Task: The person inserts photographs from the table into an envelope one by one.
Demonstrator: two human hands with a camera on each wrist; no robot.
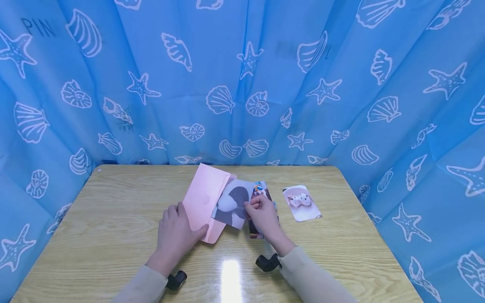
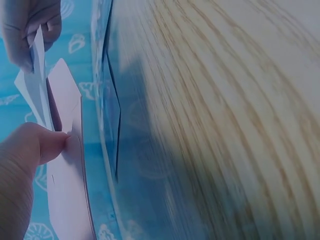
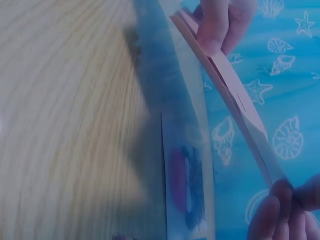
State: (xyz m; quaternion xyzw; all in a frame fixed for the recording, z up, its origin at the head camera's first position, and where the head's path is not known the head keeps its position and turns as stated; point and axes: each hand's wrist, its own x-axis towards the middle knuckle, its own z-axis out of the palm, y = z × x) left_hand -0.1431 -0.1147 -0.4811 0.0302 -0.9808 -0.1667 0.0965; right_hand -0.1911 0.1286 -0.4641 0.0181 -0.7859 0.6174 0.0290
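A pink envelope (image 1: 204, 193) is tilted in my left hand (image 1: 176, 231), the thumb on its near face by the opening edge. My right hand (image 1: 265, 219) pinches the edge of a grey-and-white picture card (image 1: 231, 204). The card's left part is hidden inside the envelope's mouth. In the left wrist view the card (image 2: 37, 95) stands out of the envelope (image 2: 65, 200) beside the thumb. Under the right hand, a dark colourful photo (image 1: 254, 230) lies partly covered on the table.
To the right, a photo of a spotted bow (image 1: 302, 206) lies on the wooden table (image 1: 125, 210). A blue curtain with shell prints (image 1: 227, 63) hangs behind and along both sides. Black wrist cameras are worn on both wrists.
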